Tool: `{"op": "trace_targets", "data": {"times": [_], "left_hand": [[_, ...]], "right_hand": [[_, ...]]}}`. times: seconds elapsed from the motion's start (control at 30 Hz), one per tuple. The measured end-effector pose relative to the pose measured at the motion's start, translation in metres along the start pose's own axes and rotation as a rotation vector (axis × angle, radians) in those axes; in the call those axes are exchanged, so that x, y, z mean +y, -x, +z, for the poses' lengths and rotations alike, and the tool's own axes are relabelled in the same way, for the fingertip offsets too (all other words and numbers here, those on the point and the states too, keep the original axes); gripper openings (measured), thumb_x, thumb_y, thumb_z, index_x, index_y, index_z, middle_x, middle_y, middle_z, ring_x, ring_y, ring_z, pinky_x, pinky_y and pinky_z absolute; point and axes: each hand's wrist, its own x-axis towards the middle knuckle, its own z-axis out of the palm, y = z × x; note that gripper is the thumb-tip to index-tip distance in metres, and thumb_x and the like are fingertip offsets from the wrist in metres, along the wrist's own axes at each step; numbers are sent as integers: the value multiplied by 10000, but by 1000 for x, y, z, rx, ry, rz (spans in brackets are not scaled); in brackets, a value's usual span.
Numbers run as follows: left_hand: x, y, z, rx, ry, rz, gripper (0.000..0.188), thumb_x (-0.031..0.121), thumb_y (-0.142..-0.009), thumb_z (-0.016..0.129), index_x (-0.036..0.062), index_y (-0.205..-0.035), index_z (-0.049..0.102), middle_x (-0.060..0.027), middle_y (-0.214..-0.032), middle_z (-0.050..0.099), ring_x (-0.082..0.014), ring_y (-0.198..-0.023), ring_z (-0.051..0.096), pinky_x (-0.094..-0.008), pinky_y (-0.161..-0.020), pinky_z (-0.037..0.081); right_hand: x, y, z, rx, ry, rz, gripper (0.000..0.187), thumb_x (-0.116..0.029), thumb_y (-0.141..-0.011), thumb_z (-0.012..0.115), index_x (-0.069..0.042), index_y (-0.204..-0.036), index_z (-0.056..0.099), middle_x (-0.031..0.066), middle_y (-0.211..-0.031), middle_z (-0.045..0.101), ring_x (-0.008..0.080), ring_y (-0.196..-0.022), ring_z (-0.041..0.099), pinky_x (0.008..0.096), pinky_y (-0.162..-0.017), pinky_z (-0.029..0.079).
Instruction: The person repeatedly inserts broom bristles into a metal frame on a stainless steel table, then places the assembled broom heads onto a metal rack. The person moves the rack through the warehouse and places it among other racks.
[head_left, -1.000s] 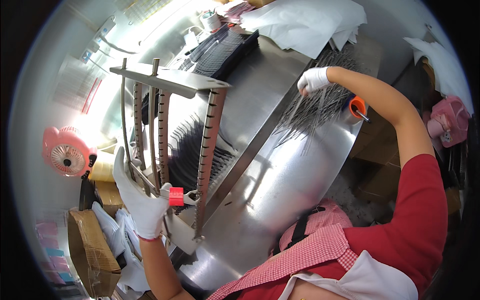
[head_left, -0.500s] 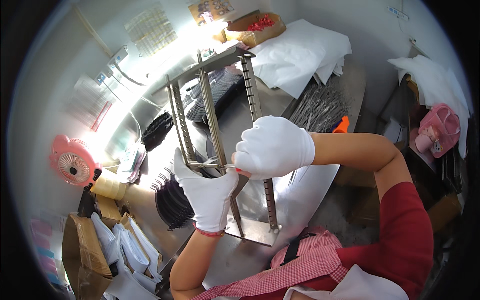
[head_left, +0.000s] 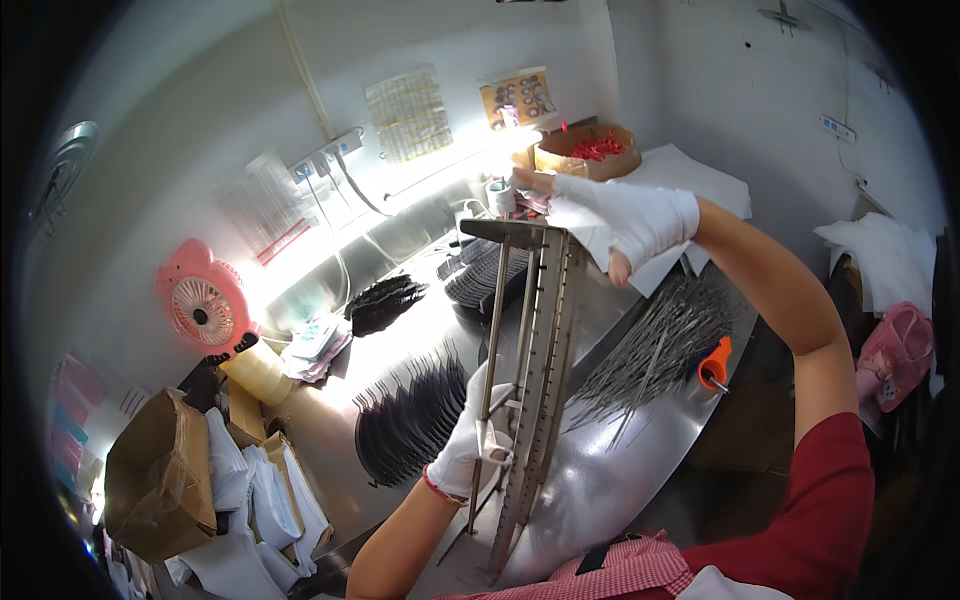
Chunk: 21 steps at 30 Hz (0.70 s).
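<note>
A tall metal rack [head_left: 545, 340] with notched upright bars and a flat end plate stands tilted over the steel table. My left hand [head_left: 468, 445], in a white glove, is closed around one of its thin rods on the left side, low down. Above the rack's far end plate, my right hand [head_left: 635, 222] reaches out in a white glove whose fingertips are bare. Its index finger stretches toward small items by the lamp, and the thumb is apart; I see nothing held. A small white spool-like item [head_left: 500, 197] stands close to that finger.
Curved black pieces [head_left: 410, 415] lie in a row left of the rack. Thin metal rods [head_left: 660, 340] are piled on the right, beside an orange ring-shaped thing [head_left: 715, 365]. A box of red bits [head_left: 590, 168], a pink fan [head_left: 205, 300] and an open cardboard box [head_left: 165, 480] stand around.
My right hand has left the rack's middle and moved up and away to its far end, opening. The rack has turned edge-on, still in my left hand. The view has shifted.
</note>
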Motion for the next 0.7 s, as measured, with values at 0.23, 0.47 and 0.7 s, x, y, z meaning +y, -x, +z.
{"op": "trace_targets", "data": {"times": [0.23,0.47,0.7], "left_hand": [[67,24,15,-41,-770,180,1065,119,-730,811,110,-1553,134,-137,-1533,297,-253,-1440,257,-399,-1176,221],[97,146,-144,885,-1337,420,678,340,-843,725,13,-1384,481,-171,-1426,450,-284,-1349,399,-398,-1141,290],[46,171,-207,605,-1199,252,985,504,-648,860,144,-1465,444,-241,-1593,164,-339,-1489,158,-431,-1194,185]], "right_hand": [[-123,-65,16,32,510,-60,229,-165,-853,663,-34,-1038,634,117,-846,654,211,-737,615,365,-719,490],[-142,-113,-96,833,1093,-384,303,-34,-881,558,-24,-1182,594,120,-849,652,195,-773,640,310,-751,504],[-137,-201,-157,1354,1413,-159,317,-134,-769,659,-101,-1084,668,180,-1018,689,362,-947,664,446,-850,507]]}}
